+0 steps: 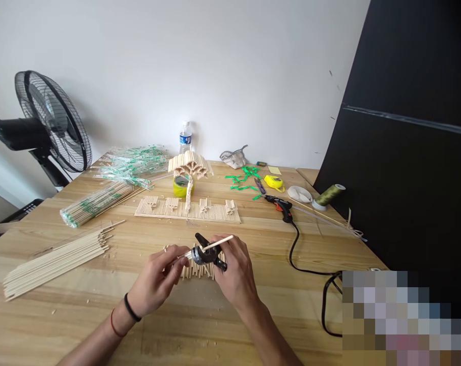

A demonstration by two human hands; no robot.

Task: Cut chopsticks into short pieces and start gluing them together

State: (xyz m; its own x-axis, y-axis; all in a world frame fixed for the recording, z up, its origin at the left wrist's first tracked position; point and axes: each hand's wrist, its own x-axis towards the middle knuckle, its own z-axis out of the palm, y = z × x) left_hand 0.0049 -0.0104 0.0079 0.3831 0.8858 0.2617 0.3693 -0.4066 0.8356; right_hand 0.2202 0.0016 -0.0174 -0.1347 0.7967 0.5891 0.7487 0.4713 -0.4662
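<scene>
My left hand is closed around pale thin wooden sticks, whose ends reach the head of a black hand tool. That black plier-like cutter is gripped in my right hand, its handles partly hidden by my fingers. One pale stick slants up to the right across the tool. Under both hands lies a pile of short cut sticks. Just beyond stands a stick model: a flat slatted base with small blocks and a tree-like piece rising from it.
Long loose sticks lie at left, below a wrapped bundle and plastic wrappers. Behind the model are yellow-green tape and a bottle. To the right sit a glue gun with its cord, a tape measure and a thread spool.
</scene>
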